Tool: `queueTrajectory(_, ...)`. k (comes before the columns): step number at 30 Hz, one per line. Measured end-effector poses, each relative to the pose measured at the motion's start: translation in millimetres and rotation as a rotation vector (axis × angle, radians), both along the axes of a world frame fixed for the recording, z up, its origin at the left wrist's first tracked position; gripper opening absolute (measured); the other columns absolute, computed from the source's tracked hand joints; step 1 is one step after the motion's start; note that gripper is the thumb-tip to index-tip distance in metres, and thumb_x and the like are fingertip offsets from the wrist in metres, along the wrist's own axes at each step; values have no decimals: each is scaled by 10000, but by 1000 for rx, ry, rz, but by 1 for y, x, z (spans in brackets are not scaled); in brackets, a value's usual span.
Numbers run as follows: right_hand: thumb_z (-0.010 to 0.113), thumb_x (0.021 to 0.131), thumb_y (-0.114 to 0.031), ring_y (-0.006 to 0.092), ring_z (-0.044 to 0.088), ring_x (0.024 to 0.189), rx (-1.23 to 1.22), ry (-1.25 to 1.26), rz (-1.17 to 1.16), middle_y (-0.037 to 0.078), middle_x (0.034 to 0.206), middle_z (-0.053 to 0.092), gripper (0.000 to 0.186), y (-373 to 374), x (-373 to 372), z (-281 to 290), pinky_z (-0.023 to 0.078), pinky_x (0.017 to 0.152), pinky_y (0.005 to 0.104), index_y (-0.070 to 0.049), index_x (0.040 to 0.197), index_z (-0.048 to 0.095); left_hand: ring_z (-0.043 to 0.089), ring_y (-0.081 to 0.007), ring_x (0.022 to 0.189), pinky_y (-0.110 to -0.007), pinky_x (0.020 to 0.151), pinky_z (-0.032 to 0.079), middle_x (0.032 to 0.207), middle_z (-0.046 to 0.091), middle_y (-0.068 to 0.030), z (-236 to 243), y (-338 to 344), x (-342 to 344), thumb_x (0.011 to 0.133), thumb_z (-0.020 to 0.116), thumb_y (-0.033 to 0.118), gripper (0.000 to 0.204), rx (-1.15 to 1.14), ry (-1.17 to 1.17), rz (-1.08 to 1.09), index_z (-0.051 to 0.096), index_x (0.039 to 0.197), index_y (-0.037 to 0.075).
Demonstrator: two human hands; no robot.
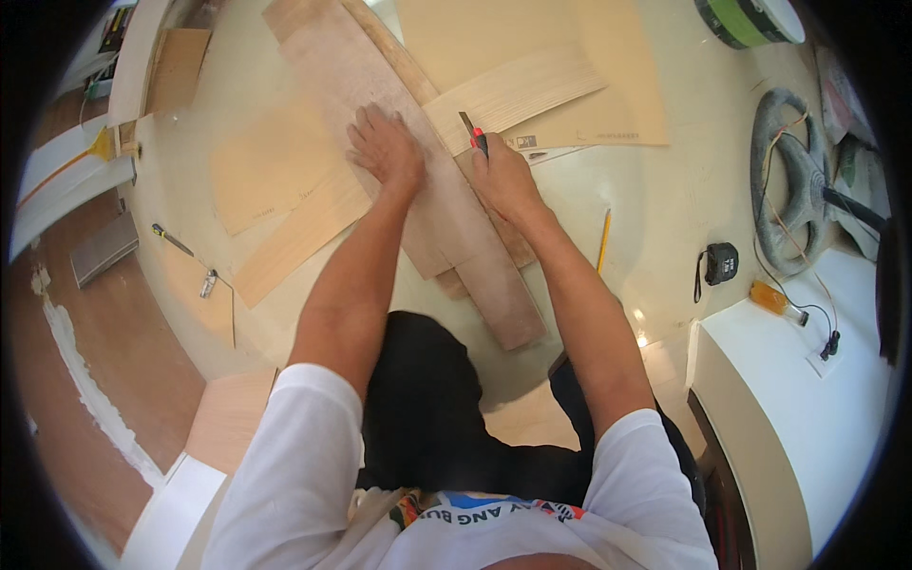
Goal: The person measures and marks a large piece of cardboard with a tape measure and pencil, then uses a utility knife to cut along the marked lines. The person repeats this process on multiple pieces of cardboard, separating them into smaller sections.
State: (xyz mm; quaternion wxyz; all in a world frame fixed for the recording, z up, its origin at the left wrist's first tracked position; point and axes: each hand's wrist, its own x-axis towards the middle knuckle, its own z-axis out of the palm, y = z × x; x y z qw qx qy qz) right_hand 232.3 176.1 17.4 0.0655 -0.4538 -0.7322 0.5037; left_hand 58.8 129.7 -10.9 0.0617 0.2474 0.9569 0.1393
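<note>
A long worn wooden board lies slantwise across the floor in front of me. My left hand presses on it with the fingers spread flat. In my right hand is a red and black utility knife, its dark blade out and pointing away from me. This hand rests beside the board's right edge, over a strip of wood beneath it. Thin wood-grain sheet sticks out from under the board on the right. Another pale sheet piece shows on the left. Where the blade tip meets the sheet, if at all, I cannot tell.
To the right lie a yellow pencil and a black tape measure. A grey round base with wires stands farther right, near a green-banded bucket. Another cutter lies at left, beside brown panels.
</note>
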Motion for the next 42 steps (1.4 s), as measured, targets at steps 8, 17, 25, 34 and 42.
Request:
queueTrajectory(8, 531, 997, -250, 497, 634, 932, -40, -132, 37, 312, 967, 654, 291, 6, -48, -4, 491, 818, 553, 33, 1066, 527, 120, -380, 1525, -611, 1198, 49, 1637, 255, -119, -23, -4, 7, 1036, 414, 433, 623, -61, 5, 29, 319, 1558, 106)
queueTrajectory(17, 531, 983, -220, 496, 642, 905, 8, -191, 138, 293, 963, 660, 260, 10, -76, 5, 500, 802, 568, 18, 1082, 502, 111, -390, 1529, -625, 1199, 14, 1653, 238, -109, -28, -8, 3, 1013, 456, 413, 642, -109, -5, 34, 307, 1579, 151)
queueTrajectory(25, 506, 992, -213, 498, 652, 866, -23, -283, 200, 303, 940, 664, 242, 8, -70, 2, 510, 766, 579, 11, 1081, 485, 91, -394, 1533, -660, 1178, 18, 1660, 222, -108, -26, -5, 6, 1021, 438, 416, 639, -140, -17, 29, 291, 1586, 156)
queueTrajectory(34, 502, 997, -191, 502, 646, 854, -114, -363, 241, 306, 906, 660, 224, -34, 3, 23, 512, 761, 575, 15, 1083, 479, 86, -370, 1537, -662, 1176, 19, 1667, 190, -94, -25, -4, 5, 1035, 409, 425, 633, -137, -15, 47, 264, 1594, 165)
queueTrajectory(42, 515, 991, -187, 481, 657, 864, -15, -220, 75, 298, 906, 664, 226, -1, -43, 23, 514, 765, 557, 23, 1071, 499, 84, -376, 1534, -648, 1183, 20, 1661, 202, -108, -24, -4, 4, 1034, 409, 434, 635, -138, -16, 31, 274, 1590, 157)
